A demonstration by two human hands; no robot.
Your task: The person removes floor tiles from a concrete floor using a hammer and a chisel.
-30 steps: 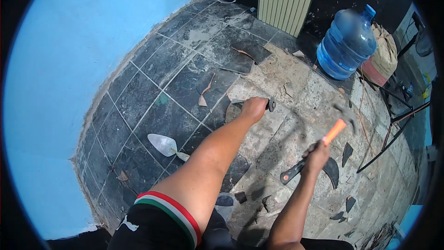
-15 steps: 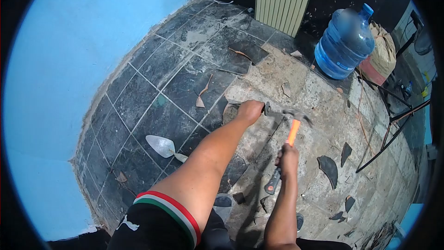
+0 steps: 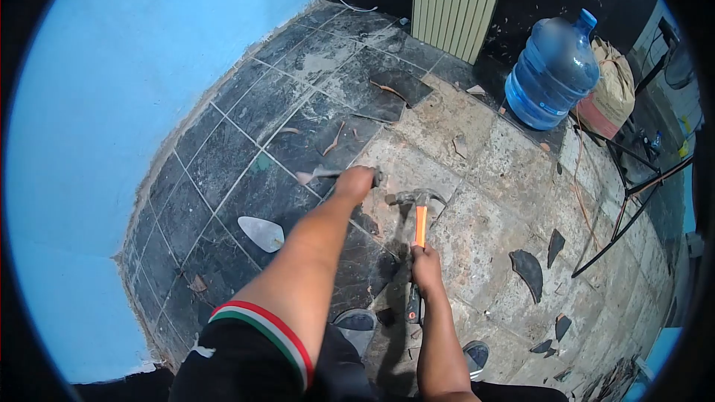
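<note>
Holding a hammer (image 3: 421,225) upright over the bare floor (image 3: 484,231), with the right grip (image 3: 427,268) wrapped firmly round the handle. Clasping a chisel (image 3: 325,173) in the left grip (image 3: 356,182), closed into a fist, its butt poking out right, just beside and apart from the hammer's head, its pale end pointing left over the dark tiles (image 3: 231,152). Since half a second ago, moved both tools leftward, bringing the chisel's pale end into view, showing more of the shoes (image 3: 356,327) below, and hiding the handle of the trowel (image 3: 259,233) at left. Reaching slantwise to the far right with the left forearm (image 3: 324,242), and almost straight ahead with the right forearm (image 3: 439,339). Lying unmoved on the right: a curved tile shard (image 3: 527,275). Standing farther off: a blue water jug (image 3: 553,78).
</note>
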